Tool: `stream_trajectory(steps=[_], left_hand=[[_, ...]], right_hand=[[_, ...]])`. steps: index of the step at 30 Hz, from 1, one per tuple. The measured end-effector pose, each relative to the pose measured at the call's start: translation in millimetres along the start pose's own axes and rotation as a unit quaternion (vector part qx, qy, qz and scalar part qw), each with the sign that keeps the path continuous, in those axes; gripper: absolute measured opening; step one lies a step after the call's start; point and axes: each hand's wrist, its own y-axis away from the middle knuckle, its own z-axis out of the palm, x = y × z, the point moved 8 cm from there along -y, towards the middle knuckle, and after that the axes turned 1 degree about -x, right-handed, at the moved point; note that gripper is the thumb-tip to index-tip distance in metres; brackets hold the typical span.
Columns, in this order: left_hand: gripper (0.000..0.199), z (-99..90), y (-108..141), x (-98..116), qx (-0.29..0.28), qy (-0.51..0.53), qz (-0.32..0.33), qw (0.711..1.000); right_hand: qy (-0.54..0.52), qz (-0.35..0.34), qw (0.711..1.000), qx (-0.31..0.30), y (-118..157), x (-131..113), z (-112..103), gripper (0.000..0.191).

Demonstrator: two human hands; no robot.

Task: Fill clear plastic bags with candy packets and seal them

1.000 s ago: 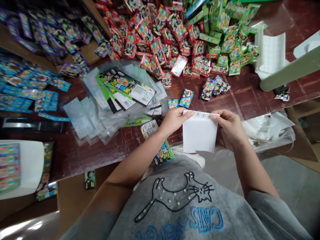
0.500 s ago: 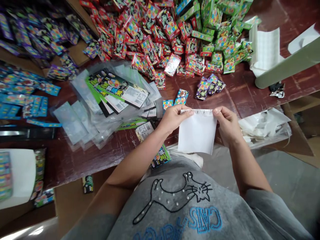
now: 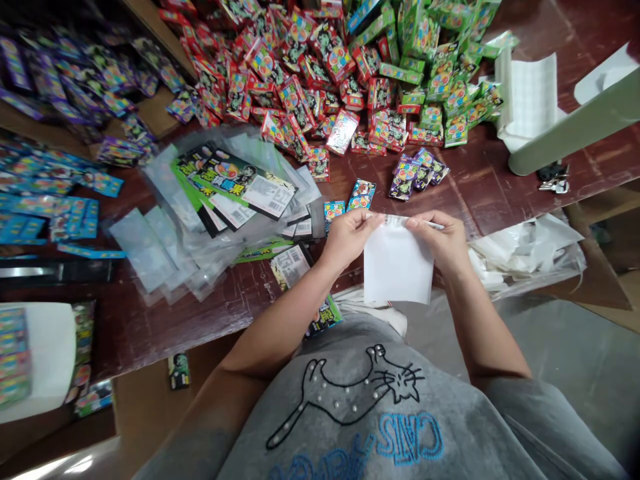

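A white paper sheet (image 3: 398,263) hangs by its top edge between my two hands, over the front edge of the table. My left hand (image 3: 350,235) pinches its upper left corner. Farther right along the same edge, my right hand (image 3: 439,239) grips the sheet between thumb and fingers. Small printed marks show along the top strip. Just beyond my left hand lie two blue packets (image 3: 362,195), and a few purple packets (image 3: 404,177) sit behind the sheet.
Red packets (image 3: 295,100) and green packets (image 3: 443,80) are heaped at the back. Clear bags (image 3: 150,250) with black-green printed sleeves (image 3: 227,177) lie left. Right are a green-grey pole (image 3: 575,127), keys (image 3: 554,183) and a bag of white scraps (image 3: 530,250).
My right hand has slid inward along the sheet's top edge, closer to my left hand. The sheet's lower part has swung slightly to the right.
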Motion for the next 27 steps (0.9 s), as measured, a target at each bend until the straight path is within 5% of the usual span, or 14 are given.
stream_trajectory(steps=[6,11,14,18,24,27], left_hand=[[0.061,-12.3,-17.0,-4.4,0.033,-0.130,0.025,0.991],[0.023,0.4,-6.1,16.9,0.050,-0.288,0.130,0.947],[0.035,34.4,21.0,27.6,0.007,-0.429,0.244,0.870],[0.035,74.2,41.9,7.0,-0.125,-0.549,0.291,0.774],[0.039,69.5,30.0,0.8,-0.199,-0.569,0.301,0.739],[0.039,65.2,21.2,2.3,-0.207,-0.563,0.313,0.736]], right_hand=[[0.024,0.015,1.000,-0.009,-9.8,12.0,-21.6,0.036],[0.169,-0.052,0.984,0.007,-21.4,13.6,-36.7,0.034],[0.305,-0.128,0.944,0.014,-23.9,5.2,-37.6,0.033],[0.411,-0.192,0.891,-0.031,-28.0,-7.9,-38.7,0.047],[0.513,-0.264,0.794,-0.192,-40.2,-26.1,-15.0,0.039],[0.532,-0.246,0.776,-0.233,-45.3,-28.2,-4.2,0.024]])
